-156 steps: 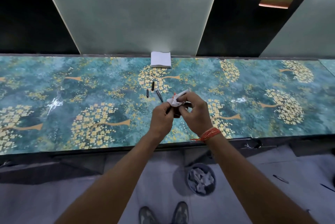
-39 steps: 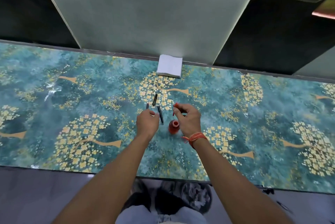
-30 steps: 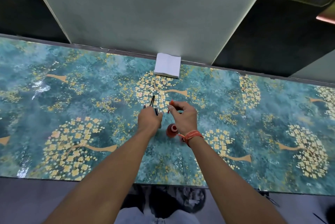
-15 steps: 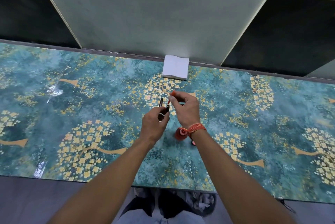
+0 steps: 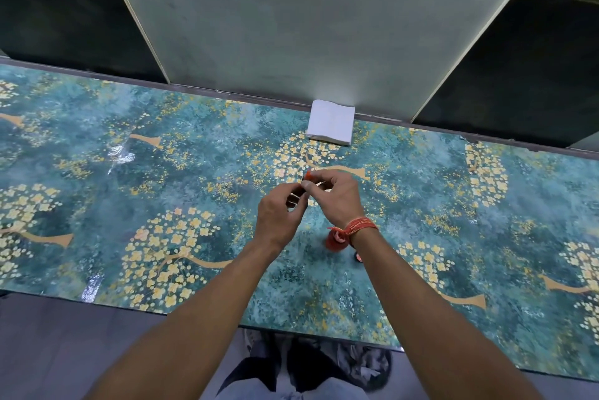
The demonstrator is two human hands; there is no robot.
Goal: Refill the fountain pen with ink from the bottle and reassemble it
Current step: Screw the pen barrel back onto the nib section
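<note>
My right hand (image 5: 338, 200) pinches a thin pen part with an orange-red end (image 5: 308, 175) above the table. My left hand (image 5: 280, 216) grips a dark pen part (image 5: 293, 199) and holds it against the right hand's fingertips. Most of both parts is hidden by my fingers. The open red ink bottle (image 5: 334, 241) stands on the table just below my right wrist, partly covered by it. A small dark cap (image 5: 358, 257) lies beside the bottle on its right.
A stack of white tissues (image 5: 330, 122) lies at the table's back edge against the wall panel. The patterned blue-green table (image 5: 162, 205) stretches wide to both sides. A bin with crumpled tissues (image 5: 366, 367) sits on the floor under the front edge.
My left hand has picked a dark pen part up off the table and brought it to the part in my right hand. Both hands have lifted and met above the bottle.
</note>
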